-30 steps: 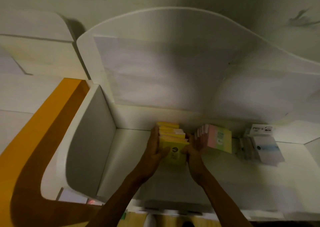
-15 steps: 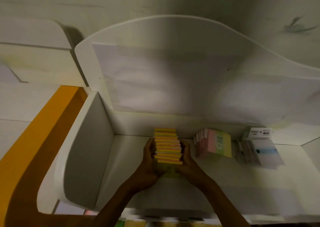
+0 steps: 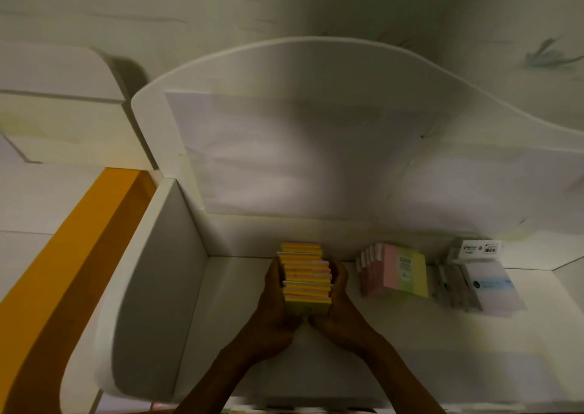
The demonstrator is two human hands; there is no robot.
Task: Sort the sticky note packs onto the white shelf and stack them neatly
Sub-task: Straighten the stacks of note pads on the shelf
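Over the last second the yellow row of sticky note packs [image 3: 306, 279] went from ragged and fanned to squared up, and it's slid back so its far end is near the back wall of the white shelf [image 3: 395, 344]. So this row looks basically placed, just needing a final tidy.

Left hand [image 3: 274, 312] and right hand [image 3: 339, 311] clamp it from either side, low centre of the frame, fingers curled along the flanks and thumbs meeting at the near end.

The row's long axis runs front to back, pointing away toward the top of the frame, packs standing on edge. A pink and yellow stack [image 3: 396, 271] and a white-blue stack [image 3: 480, 282] sit apart to the right.
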